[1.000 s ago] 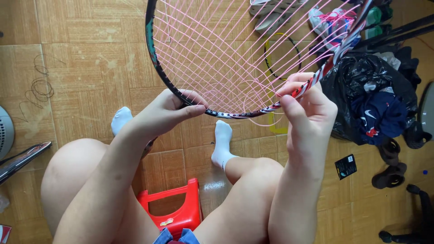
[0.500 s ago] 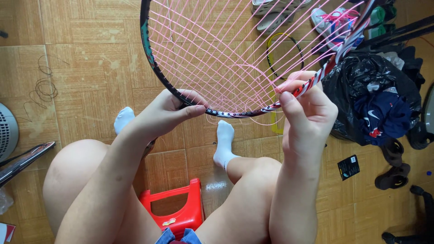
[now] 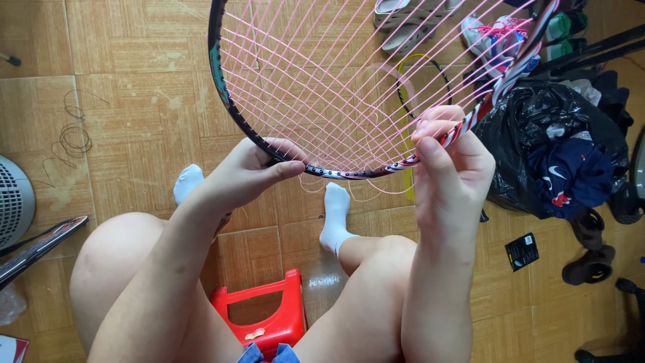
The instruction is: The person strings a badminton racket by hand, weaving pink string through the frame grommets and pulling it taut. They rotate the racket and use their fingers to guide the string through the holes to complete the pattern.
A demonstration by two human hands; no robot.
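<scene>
I hold a badminton racket head (image 3: 228, 101) with a dark frame and pink strings (image 3: 322, 81) above my knees. My left hand (image 3: 252, 171) grips the lower left of the frame, thumb across the rim. My right hand (image 3: 450, 168) pinches the lower right of the frame, where it turns red and white, together with a pink string. Slack loops of pink string (image 3: 363, 188) hang just under the rim between the two hands.
A red plastic stool (image 3: 265, 316) sits under my legs on the wooden tile floor. A black bag of clothes (image 3: 557, 154), shoes and sandals (image 3: 490, 33) lie at the right. Another racket (image 3: 37, 245) and a fan (image 3: 10, 202) are at the left, with coiled string (image 3: 70, 138) nearby.
The large pink loop inside the string bed has shrunk and slack now hangs below the rim. The racket and hands shifted slightly up in view.
</scene>
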